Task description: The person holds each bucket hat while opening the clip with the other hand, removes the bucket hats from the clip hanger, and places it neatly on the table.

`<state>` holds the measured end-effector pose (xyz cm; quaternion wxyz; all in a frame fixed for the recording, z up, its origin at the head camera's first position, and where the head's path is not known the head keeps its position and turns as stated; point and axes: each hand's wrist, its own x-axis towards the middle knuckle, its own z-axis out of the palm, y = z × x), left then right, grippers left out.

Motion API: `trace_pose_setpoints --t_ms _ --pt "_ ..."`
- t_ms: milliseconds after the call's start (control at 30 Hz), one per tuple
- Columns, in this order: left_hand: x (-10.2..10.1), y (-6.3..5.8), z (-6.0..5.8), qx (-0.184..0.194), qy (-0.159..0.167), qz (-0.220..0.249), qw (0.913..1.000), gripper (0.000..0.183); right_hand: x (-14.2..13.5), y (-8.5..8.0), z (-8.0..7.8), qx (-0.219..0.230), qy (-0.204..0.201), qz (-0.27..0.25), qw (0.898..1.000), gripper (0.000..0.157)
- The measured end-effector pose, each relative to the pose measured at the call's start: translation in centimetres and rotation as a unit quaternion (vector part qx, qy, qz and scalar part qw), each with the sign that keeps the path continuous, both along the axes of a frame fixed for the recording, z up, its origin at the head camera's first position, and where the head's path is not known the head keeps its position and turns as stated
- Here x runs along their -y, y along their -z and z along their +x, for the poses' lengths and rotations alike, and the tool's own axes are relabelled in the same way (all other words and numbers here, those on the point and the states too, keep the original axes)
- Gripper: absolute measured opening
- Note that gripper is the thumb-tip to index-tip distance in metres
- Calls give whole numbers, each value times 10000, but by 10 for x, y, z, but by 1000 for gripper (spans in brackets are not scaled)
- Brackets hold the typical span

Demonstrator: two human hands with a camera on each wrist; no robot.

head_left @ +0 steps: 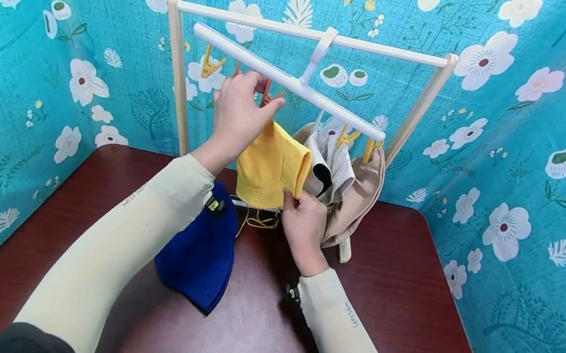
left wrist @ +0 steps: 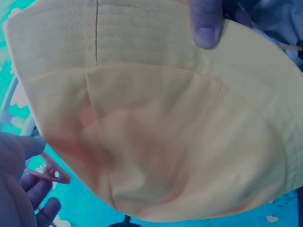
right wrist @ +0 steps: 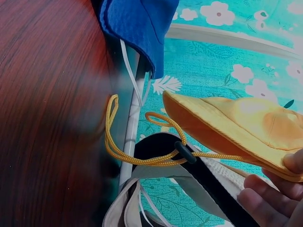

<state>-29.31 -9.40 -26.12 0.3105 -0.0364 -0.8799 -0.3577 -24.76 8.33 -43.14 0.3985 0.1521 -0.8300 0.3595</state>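
Observation:
A yellow bucket hat [head_left: 270,165] is at the middle of the head view, below a tilted white hanger bar [head_left: 277,77]. My right hand [head_left: 304,224] pinches its brim between thumb and fingers. Higher up, my left hand [head_left: 241,104] grips an orange clothes clip [head_left: 266,99] beneath the bar. The left wrist view also has this clip [left wrist: 52,175] among the fingers, next to the hat's crown [left wrist: 151,142]. Whether the clip bites the hat is not visible. In the right wrist view, a yellow cord [right wrist: 142,162] with a dark toggle [right wrist: 185,152] trails from the brim.
The hanger's hook [head_left: 322,52] hangs on a wooden rack [head_left: 180,65]. Yellow clips [head_left: 347,137] hold a pale grey hat [head_left: 340,164] and a beige hat [head_left: 360,202] at the right. A spare yellow clip [head_left: 210,64] hangs left. A blue hat [head_left: 202,257] lies under my left forearm.

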Motion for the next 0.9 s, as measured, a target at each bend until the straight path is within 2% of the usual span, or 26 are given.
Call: trace_pose_setpoints --t_ms 100,300,600,900 --pt "0 -4 4 141 79 -321 9994 41 -1 0 0 -15 -30 -36 10000 37" --pt "4 -8 9 247 229 -532 9980 47 -2 2 -1 -12 -61 -38 10000 41" --pt "19 -2 14 190 463 -340 9982 54 -4 4 -1 -92 -21 25 10000 44" --pt "33 4 29 -67 853 -190 9962 46 -7 7 -2 -103 -69 -26 9999 45"
